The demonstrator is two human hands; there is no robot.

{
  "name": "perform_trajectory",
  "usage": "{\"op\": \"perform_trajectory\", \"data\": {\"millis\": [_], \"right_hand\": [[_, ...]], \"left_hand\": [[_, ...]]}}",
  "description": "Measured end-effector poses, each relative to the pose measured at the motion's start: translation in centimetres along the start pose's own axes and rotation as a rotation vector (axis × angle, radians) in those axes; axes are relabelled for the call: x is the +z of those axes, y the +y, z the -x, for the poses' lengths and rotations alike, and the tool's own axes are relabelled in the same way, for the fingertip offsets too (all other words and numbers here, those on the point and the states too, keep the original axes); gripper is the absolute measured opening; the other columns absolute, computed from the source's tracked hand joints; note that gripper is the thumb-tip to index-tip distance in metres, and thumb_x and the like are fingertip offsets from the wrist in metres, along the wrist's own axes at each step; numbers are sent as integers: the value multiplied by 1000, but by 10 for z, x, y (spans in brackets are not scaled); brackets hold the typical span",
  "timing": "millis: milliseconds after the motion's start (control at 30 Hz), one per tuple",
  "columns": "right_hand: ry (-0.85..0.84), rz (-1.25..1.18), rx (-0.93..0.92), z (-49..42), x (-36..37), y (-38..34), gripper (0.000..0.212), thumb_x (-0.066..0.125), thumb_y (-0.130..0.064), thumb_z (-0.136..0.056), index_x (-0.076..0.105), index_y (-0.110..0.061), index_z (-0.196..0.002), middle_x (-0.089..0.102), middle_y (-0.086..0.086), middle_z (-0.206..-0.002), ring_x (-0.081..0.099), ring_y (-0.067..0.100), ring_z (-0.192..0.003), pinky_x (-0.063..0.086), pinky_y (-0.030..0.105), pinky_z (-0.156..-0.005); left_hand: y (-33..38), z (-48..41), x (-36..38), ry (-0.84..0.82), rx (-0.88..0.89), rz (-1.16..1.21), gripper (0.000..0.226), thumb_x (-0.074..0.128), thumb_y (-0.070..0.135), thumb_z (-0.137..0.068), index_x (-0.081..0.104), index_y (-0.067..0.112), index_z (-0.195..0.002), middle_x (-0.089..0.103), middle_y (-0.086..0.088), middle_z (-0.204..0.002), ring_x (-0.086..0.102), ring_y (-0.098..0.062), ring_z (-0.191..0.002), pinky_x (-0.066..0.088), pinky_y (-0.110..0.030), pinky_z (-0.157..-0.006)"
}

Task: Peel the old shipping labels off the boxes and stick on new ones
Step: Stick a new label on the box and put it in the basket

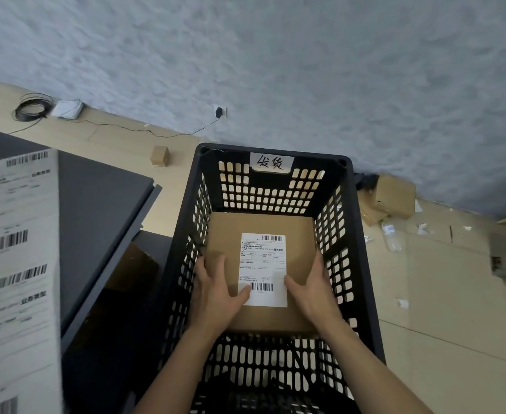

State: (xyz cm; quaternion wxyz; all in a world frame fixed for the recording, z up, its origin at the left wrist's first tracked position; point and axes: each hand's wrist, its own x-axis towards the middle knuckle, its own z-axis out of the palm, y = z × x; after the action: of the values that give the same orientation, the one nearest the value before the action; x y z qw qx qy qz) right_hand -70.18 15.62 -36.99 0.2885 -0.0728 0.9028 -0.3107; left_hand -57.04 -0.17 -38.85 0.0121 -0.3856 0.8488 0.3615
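Evidently the cardboard box (260,224) is down inside the black crate (362,234), toward its far end, label-side up, with the white shipping label (263,264) running near-to-far along the same long axis as the box and the crate. The left hand (216,291) has it by the near-left edge and the right hand (311,291) by the near-right edge. Each thumb lies across the top face (the left one just reaches the label's near corner) while the fingers run along the sides. Whether they tuck underneath I cannot tell, nor whether the box sits on the crate floor or hangs above it. Both hands are equally near, so neither leads. Since this label looks clean and flat, I judge it to be the new one, and the box done. What the next move turns on is the narrow gap between the box's sides and the crate walls, where the knuckles sit, so the box should travel straight up or down. On the dark table (102,204) to the left lies a sheet of labels (15,249).
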Motion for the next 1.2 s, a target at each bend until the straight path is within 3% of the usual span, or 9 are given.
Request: {"op": "perform_trajectory", "data": {"millis": [167,333,500,667,767,867,1100,1200], "right_hand": [[-22,14,16,-1,0,3,104,64,-48,-89,-11,-25,-156,20,10,-161,31,29,-144,33,48,-115],[-29,75,1,5,0,2,99,56,-54,-93,-13,-23,-156,19,13,-161,30,30,-144,34,46,-114],[32,222,-117,20,-13,-8,84,46,-61,-94,7,-22,-157,24,14,-158,31,31,-142,36,46,-112],[169,439,-310,43,-34,-27,66,35,-64,-95,35,-23,-148,36,5,-151,39,23,-136,41,40,-108],[179,484,-437,66,-47,-36,68,26,-69,-92,43,-26,-142,42,-5,-146,44,15,-132,43,35,-106],[192,488,-553,83,-63,-51,61,32,-66,-94,47,-27,-139,47,-9,-139,48,11,-124,45,30,-102],[192,452,-895,104,-96,-112,54,44,-54,-98,48,-21,-141,54,1,-136,54,18,-120,46,33,-96],[156,424,-1050,127,-101,-136,55,44,-53,-99,47,-20,-143,51,5,-141,50,23,-127,43,37,-100]], "left_hand": [[-1,0,-1,-27,-8,-68,85,66,61,-77,21,30,-142,5,-3,-152,40,-35,-129,46,-48,-101],[1,3,0,-38,-32,-224,79,54,62,-87,17,27,-147,2,-16,-158,17,-37,-143,27,-51,-116],[8,7,-16,-16,26,-221,52,47,58,-92,39,26,-133,13,-13,-158,20,-35,-141,34,-52,-111],[36,26,-50,39,191,-239,48,37,53,-99,53,20,-130,45,-1,-142,38,-20,-132,39,-33,-103],[59,57,-80,88,279,-238,48,31,55,-100,50,26,-134,47,8,-137,39,-9,-129,37,-24,-100],[77,84,-104,165,315,-251,47,29,55,-100,47,30,-136,46,13,-137,37,-4,-128,37,-20,-98],[116,135,-138,426,216,-320,45,35,51,-101,53,23,-132,56,6,-128,47,-13,-122,47,-31,-88],[123,168,-147,569,155,-301,41,42,48,-100,58,21,-127,60,4,-121,51,-18,-118,52,-37,-83]]}}
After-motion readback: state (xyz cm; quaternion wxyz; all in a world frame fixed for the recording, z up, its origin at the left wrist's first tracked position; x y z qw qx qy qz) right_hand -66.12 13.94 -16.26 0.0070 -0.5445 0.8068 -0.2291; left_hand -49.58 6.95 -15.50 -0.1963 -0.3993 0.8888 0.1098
